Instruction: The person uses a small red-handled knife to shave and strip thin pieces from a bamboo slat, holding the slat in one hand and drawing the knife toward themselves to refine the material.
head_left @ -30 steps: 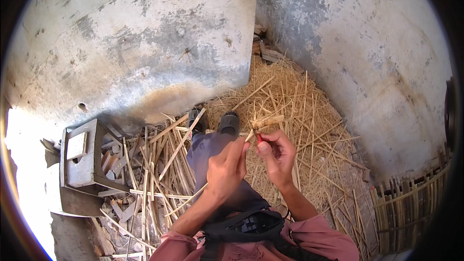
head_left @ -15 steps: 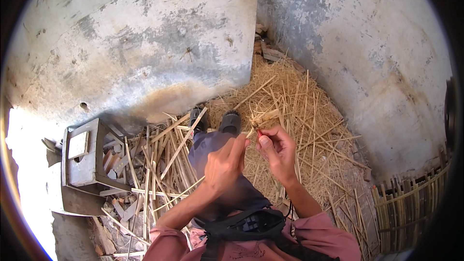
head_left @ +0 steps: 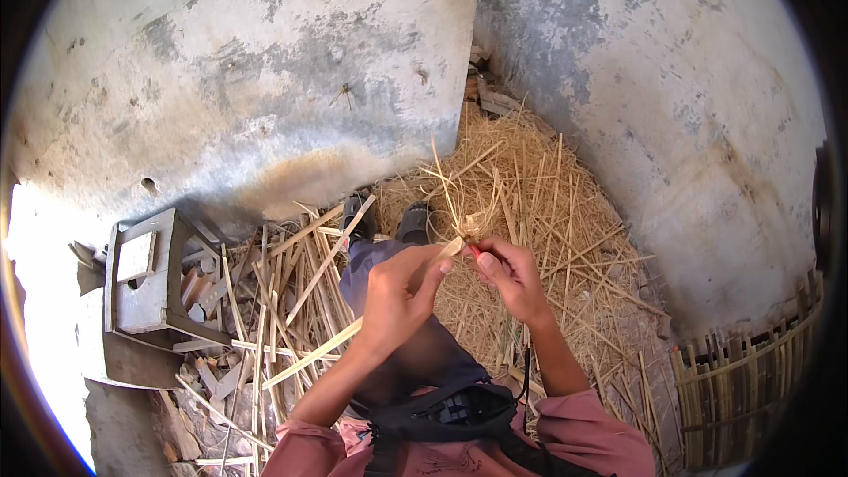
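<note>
My left hand (head_left: 397, 296) is closed around a pale bamboo strip (head_left: 318, 358), which passes under the palm and runs out to the lower left. The strip's far end comes up beside the fingers of my right hand (head_left: 517, 283). That hand pinches a small red-handled tool (head_left: 475, 250), probably a knife; its blade cannot be made out. Both hands meet in front of my knees, fingertips almost touching. Thin curled shavings (head_left: 449, 190) stick up just beyond the strip's end.
A heap of straw-like shavings (head_left: 565, 212) covers the floor ahead and to the right. Bamboo strips (head_left: 291, 291) lie piled at my left, next to a worn wooden box frame (head_left: 146, 283). A slatted bamboo panel (head_left: 751, 380) stands at the right, and plastered walls (head_left: 291, 79) rise ahead.
The strip now looks broader, turned flatter to view, at the left hand. Long thin shavings now stand up past the fingers. The hands stay close together, the left hand slightly more turned.
</note>
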{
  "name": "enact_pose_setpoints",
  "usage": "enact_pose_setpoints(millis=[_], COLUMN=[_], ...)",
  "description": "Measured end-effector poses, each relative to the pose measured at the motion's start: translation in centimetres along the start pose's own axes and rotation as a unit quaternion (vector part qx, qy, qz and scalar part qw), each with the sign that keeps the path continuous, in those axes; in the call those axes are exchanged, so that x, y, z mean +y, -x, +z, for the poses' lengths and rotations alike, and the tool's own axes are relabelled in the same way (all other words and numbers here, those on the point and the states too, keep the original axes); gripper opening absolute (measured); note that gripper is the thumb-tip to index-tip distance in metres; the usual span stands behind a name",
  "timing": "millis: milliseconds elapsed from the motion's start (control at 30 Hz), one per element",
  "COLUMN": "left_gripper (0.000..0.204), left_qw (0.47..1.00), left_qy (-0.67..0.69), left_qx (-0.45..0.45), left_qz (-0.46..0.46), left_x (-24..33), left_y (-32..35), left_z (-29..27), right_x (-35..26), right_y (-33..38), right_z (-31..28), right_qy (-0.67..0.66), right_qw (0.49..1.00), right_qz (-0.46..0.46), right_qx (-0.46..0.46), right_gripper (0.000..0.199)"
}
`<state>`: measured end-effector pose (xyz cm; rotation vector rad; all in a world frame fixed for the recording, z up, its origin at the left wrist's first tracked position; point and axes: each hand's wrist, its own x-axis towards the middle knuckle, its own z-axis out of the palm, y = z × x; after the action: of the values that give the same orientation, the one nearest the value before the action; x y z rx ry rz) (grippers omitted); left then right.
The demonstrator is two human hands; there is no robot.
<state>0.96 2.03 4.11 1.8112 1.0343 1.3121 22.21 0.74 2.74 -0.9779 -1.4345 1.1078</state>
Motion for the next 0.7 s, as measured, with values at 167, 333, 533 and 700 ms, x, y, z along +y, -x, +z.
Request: enact_pose_setpoints(millis=[167, 333, 533, 700], left_gripper=[0.019, 0.016, 0.017, 0.018], left_qw=[0.999, 1.000, 0.997, 0.994], left_qy=[0.019, -0.009, -0.039, -0.050], left_qx=[-0.024, -0.010, 0.017, 0.020], left_qz=[-0.038, -0.006, 0.060, 0.096], left_x=[1.6, 1.9, 2.1, 1.8], left_y=[0.0, 0.1, 0.5, 1.1], left_z=[-0.8, -1.1, -0.7, 0.4], right_x=[-0.3, -1.1, -2.2, -1.7], right_y=[0.5, 0.8, 1.2, 1.7], right_z=[-0.6, -0.9, -0.9, -0.4], right_qy=[0.083, 0.079, 0.101, 0.038], right_qw=[0.996, 0.996, 0.994, 0.999], right_qz=[-0.044, -0.042, -0.033, 0.008], right_qx=[0.008, -0.003, 0.006, 0.035], right_gripper=[0.029, 0.030, 0.036, 0.037])
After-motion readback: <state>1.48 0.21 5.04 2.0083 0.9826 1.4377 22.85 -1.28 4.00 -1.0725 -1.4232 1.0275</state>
